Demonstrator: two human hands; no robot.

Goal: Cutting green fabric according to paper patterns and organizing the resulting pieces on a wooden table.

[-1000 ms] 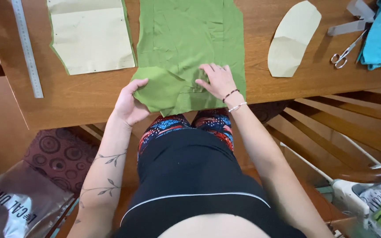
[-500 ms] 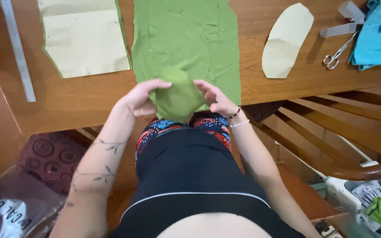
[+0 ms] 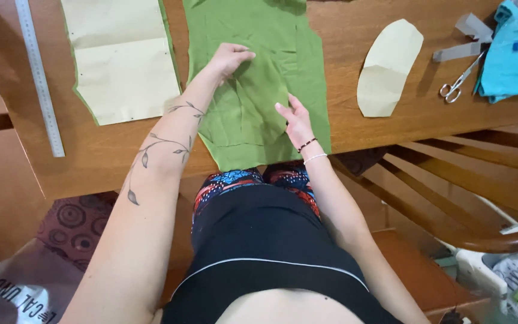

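Fingers (image 3: pixel 244 55) of the left hand (image 3: pixel 230 59) are curled loosely down onto the green cloth (image 3: pixel 253 90) near its middle, pinching nothing that can be made out, while the right hand (image 3: pixel 295 119) is laid flat and open on the same cloth, nearer the body and toward its right edge. The cloth is spread on the desk (image 3: pixel 109 150) with its long axis running away from the body, its near end overhanging the desk edge just below the right hand.
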